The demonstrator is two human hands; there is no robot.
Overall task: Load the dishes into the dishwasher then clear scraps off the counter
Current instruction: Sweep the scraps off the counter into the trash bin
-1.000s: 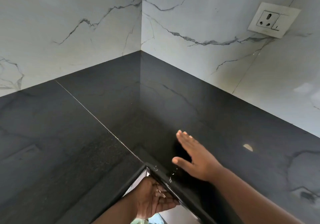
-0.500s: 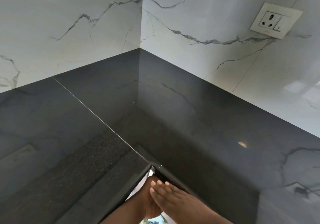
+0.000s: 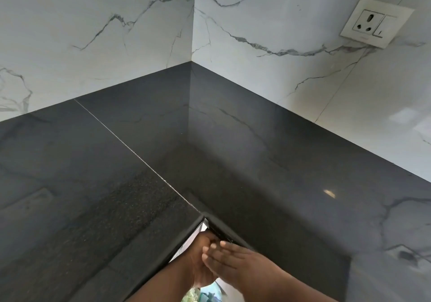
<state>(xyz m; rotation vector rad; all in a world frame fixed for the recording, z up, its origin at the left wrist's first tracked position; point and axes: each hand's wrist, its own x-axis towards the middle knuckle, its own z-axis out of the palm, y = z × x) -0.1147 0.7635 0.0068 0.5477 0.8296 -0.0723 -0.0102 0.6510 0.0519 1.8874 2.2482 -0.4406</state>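
Counter [image 3: 233, 138]: dark polished stone, filling the frame's middle.
Right hand [image 3: 235, 263]: bottom centre, fingers straight, grip spread, over the left palm.
Left hand [image 3: 200, 264]: cupped below the counter's inner corner, grip loosely curved.
Scraps: cannot tell.
Socket [image 3: 375, 25]: upper right.

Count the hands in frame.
2. Right hand reaches over the counter's inner corner edge, fingers straight; left hand sits just below that edge, partly hidden beneath the right.
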